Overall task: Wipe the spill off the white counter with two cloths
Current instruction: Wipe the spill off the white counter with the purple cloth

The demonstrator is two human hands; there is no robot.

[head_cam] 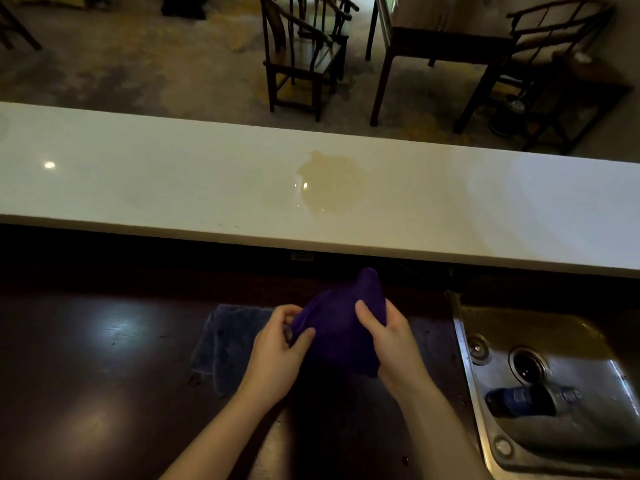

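Observation:
A pale brown spill [332,183] lies on the raised white counter [138,181], slightly right of its middle. Below it, over the dark lower worktop [86,358], I hold a purple cloth [341,327] bunched up between both hands. My left hand [277,351] pinches its left edge and my right hand [388,337] grips its right side. A grey-blue cloth [225,341] lies flat on the worktop just left of and partly under my left hand. Both hands are well short of the spill.
A steel sink [554,358] sits at the right of the worktop, with a dark bottle-like object [526,400] lying in it. Beyond the counter stand wooden chairs [304,53] and a dark table [443,43] on the floor.

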